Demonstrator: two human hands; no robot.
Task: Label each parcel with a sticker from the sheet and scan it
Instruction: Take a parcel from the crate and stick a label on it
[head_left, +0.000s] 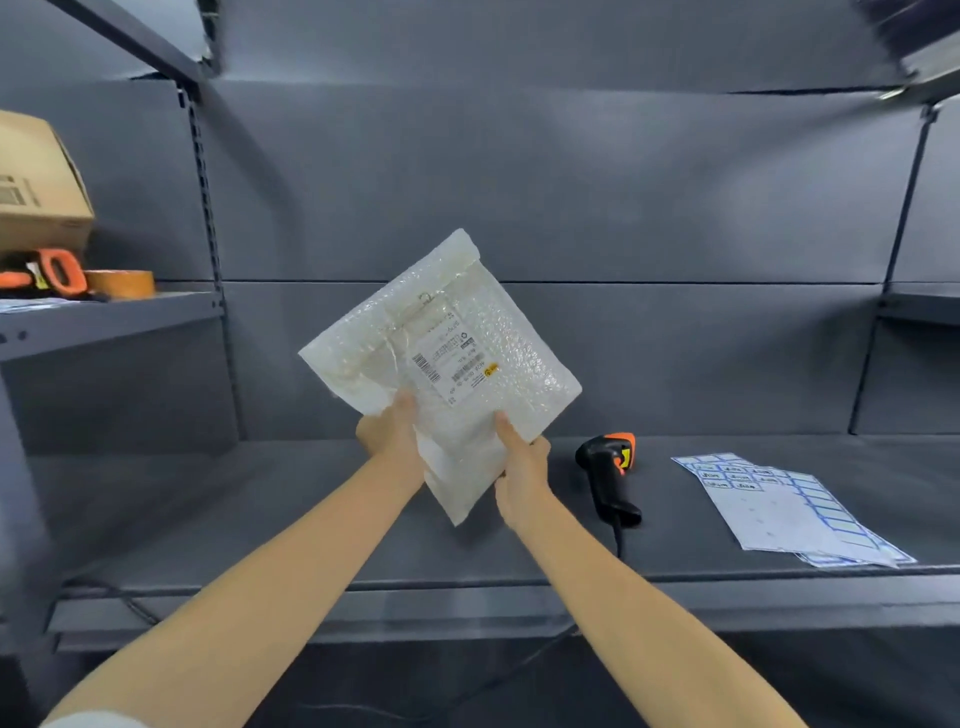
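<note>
Bubble-wrap parcel (441, 364) is held above the shelf (311, 519), left hand (389, 434) and right hand (522, 470) gripping its lower edges. Sticker sheet (789, 506) and scanner (608, 475) lie untouched; labelling and scanning apparently remain.

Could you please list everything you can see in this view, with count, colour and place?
Parcel: one, white bubble mailer with printed label, held up mid-frame.
Scanner: one, black and orange, on the shelf, right of the parcel.
Sticker sheets: a few stacked, white and blue, far right.
Cardboard box: one, brown, upper-left shelf.
Tape roll: one, tan, beneath the box.
Orange tool: unclear kind, beside the tape.
Left hand: grips the parcel's lower edge.
Right hand: grips the parcel too.
</note>
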